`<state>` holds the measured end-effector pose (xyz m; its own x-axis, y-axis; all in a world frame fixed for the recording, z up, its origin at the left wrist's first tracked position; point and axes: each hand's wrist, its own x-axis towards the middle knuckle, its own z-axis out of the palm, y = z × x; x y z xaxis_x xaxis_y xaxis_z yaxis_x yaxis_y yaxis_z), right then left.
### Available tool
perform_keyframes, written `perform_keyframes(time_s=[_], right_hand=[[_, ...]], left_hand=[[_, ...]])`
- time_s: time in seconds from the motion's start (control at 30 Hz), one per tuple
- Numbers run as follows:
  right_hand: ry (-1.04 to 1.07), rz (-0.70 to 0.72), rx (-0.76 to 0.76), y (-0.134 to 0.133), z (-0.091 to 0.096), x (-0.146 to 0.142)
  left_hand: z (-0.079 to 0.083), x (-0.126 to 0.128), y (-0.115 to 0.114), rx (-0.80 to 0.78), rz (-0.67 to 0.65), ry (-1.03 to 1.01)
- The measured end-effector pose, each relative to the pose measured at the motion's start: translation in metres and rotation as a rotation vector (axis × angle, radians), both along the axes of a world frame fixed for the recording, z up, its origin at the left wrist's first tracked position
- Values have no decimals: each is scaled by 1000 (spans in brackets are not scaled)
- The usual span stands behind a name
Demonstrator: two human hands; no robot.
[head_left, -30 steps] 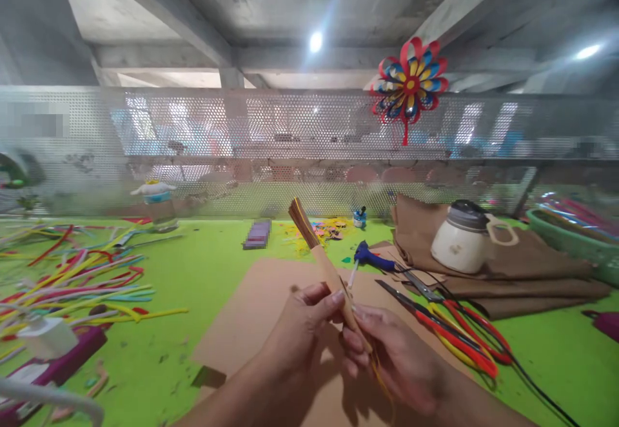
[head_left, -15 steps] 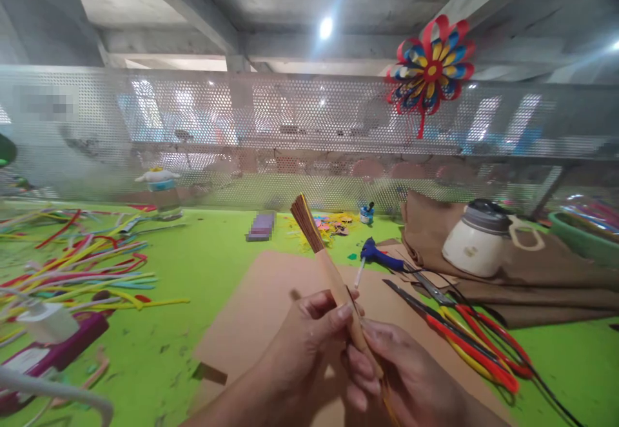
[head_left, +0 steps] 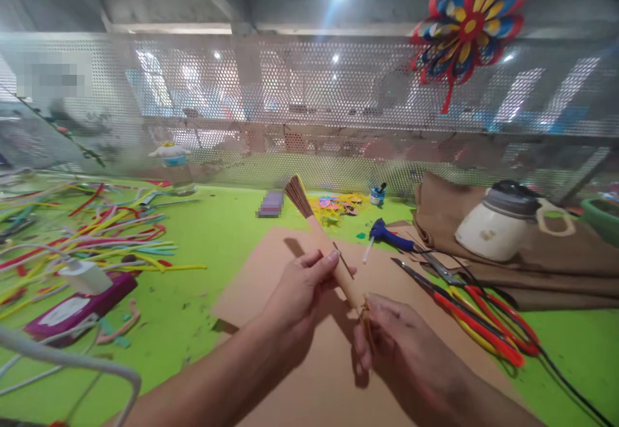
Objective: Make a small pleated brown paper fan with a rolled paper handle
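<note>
A brush-like bundle (head_left: 316,227) slants up and away from me, with brown strands fanned at its far end and a tan paper wrap around its handle. My left hand (head_left: 304,285) pinches the middle of that wrap between thumb and fingers. A thin dark strip sticks out beside the left thumb. At the near end, the fingers of my right hand (head_left: 396,330) close on thin brown strands (head_left: 366,324) where they leave the wrap. Below both hands lies a tan cardboard sheet (head_left: 261,266).
A blue glue gun (head_left: 389,236), scissors (head_left: 449,278) with red handles and folded brown cloth (head_left: 556,278) lie on the right, with a white jug (head_left: 498,227). Pipe cleaners (head_left: 130,240) and a purple power strip (head_left: 82,307) are on the left. Paper scraps (head_left: 338,204) lie behind.
My right hand has slid down to the near end of the bundle, exposing more of the wrap and the strands there. My left hand still grips the handle. The view has tilted down.
</note>
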<state>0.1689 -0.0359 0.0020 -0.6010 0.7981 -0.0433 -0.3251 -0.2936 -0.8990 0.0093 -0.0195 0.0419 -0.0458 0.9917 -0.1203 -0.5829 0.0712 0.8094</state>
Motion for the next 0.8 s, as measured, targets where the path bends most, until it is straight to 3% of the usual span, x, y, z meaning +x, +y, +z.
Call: perform_keyframes(time_s=[0.27,0.53,0.6,0.8], right_hand=[[-459,-243,380,2,10,10],[-628,-365,865,8,5,21],[-624,-379,874,11,5,23],[-512,-342,569,13,10,23]], left_hand=[[-4,-10,8,65,-12,-40],[-7,-10,8,63,-11,-40],[-7,-10,7,61,-14,-41],[-3,-13,5,74,-47,-42]])
